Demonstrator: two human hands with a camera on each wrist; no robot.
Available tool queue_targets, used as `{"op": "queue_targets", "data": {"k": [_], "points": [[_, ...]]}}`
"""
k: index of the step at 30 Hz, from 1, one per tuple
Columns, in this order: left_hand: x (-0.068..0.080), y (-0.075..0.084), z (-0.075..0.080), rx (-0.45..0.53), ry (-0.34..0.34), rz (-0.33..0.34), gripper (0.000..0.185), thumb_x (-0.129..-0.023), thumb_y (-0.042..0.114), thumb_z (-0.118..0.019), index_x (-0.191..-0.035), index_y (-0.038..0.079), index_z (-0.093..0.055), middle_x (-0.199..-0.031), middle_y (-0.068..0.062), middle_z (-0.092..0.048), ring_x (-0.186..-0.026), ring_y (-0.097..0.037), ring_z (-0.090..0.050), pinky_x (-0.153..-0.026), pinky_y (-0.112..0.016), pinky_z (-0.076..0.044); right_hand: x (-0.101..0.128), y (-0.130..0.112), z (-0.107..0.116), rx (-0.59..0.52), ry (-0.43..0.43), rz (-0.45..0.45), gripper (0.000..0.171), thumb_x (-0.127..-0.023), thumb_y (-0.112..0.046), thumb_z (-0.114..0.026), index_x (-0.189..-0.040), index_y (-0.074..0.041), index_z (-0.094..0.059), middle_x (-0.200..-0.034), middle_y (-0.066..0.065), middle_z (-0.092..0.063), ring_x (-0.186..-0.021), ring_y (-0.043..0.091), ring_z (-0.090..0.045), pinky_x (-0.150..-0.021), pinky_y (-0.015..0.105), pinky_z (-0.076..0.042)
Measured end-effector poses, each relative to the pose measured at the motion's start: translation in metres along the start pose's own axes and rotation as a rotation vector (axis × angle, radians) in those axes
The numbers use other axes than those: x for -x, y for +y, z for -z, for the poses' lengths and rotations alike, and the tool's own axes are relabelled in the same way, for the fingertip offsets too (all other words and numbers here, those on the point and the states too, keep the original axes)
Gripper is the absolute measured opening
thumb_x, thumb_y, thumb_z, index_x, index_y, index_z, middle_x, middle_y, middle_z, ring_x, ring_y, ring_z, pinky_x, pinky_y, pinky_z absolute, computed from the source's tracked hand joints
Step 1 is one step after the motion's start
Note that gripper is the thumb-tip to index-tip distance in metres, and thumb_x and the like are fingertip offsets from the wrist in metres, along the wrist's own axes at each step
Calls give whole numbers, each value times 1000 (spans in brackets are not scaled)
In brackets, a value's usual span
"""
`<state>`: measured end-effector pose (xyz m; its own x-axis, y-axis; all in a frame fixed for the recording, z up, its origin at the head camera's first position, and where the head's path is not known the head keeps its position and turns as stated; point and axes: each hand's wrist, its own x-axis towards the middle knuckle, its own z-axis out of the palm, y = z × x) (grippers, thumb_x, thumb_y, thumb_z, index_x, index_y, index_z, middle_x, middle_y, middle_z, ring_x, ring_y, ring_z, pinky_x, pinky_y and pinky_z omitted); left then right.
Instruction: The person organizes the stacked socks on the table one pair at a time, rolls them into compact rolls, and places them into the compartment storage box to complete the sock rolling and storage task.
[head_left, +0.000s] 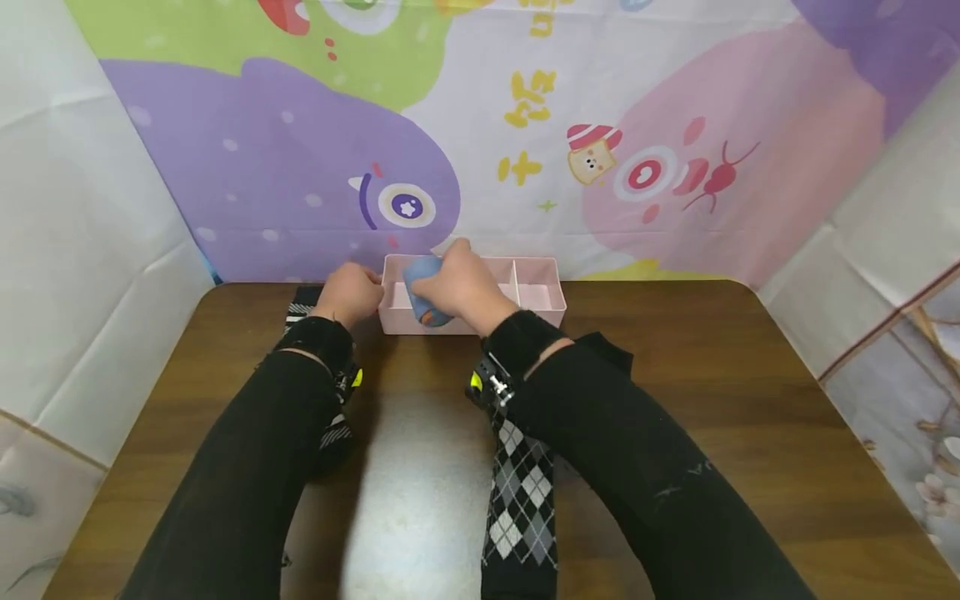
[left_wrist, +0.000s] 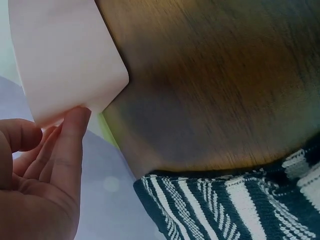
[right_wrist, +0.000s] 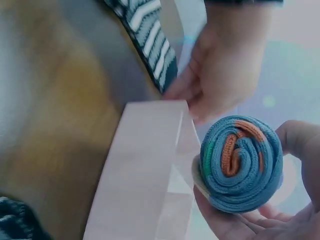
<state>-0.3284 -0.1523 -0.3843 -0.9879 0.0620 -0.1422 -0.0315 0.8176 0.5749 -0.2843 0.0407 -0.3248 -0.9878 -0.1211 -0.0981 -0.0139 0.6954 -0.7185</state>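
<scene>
Right now I see both arms, in black sleeves, stretched forward across the desk (head_left: 675, 350) toward the pink tray (head_left: 536, 293) at its far edge. My right hand (head_left: 461, 283) is raised over the tray's left end, fingers and thumb curled round a rolled blue sock (right_wrist: 240, 162) with orange and green in its coil. The roll sits in that palm, above the tray's left compartment and not yet resting in it. The tray is split by dividers, and the right-hand compartments I can see hold nothing. My left hand (head_left: 351, 293) is at the tray's left corner, fingers loosely bent, one fingertip touching the outer wall and gripping nothing. A striped dark sock (left_wrist: 225, 210) lies just beside that hand, and a diamond-patterned sock (head_left: 521, 492) lies under my right forearm.
</scene>
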Motion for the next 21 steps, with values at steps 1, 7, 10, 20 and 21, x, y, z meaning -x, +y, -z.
{"op": "queue_targets", "data": {"k": [1,7,10,20,21], "points": [[0,-1,1,-2,0,-5,29,-97,11,-50,-102,-4,-75,-78,-10,-67,-77,-28,-59,-64,-34,-44,-7,-3,-1,-15,-1,-8,75,-86,-30,-77,-139,5,-37,-113,17,-56,-96,27,-63,-75,33,-58],[-1,1,3,-25,-3,-22,26,-91,4,-50,-67,4,-62,-61,-2,-54,-60,-22,-48,-52,-30,-34,-34,-22,-10,30,-68,-75,103,-88,-33,-74,-156,8,-9,-123,18,-51,-99,27,-59,-77,33,-55],[2,4,4,-34,-8,-21,25,-89,2,-49,-66,5,-58,-58,-1,-48,-56,-20,-42,-51,-30,-31,-36,-30,-16,60,-39,-107,103,-89,-31,-73,-156,8,-6,-120,19,-56,-97,28,-61,-80,35,-54],[12,8,1,8,22,-5,23,-91,4,-52,-69,6,-58,-58,2,-42,-58,-18,-41,-54,-30,-32,-42,-31,-36,236,56,-65,25,-92,-26,-71,-101,-3,-69,-101,9,-68,-86,23,-59,-77,31,-53],[12,8,0,2,28,-11,23,-90,4,-52,-67,7,-55,-58,2,-39,-57,-18,-38,-54,-31,-30,-44,-31,-38,255,52,-61,22,-92,-26,-71,-97,-4,-71,-100,8,-68,-85,22,-59,-76,30,-52]]}}
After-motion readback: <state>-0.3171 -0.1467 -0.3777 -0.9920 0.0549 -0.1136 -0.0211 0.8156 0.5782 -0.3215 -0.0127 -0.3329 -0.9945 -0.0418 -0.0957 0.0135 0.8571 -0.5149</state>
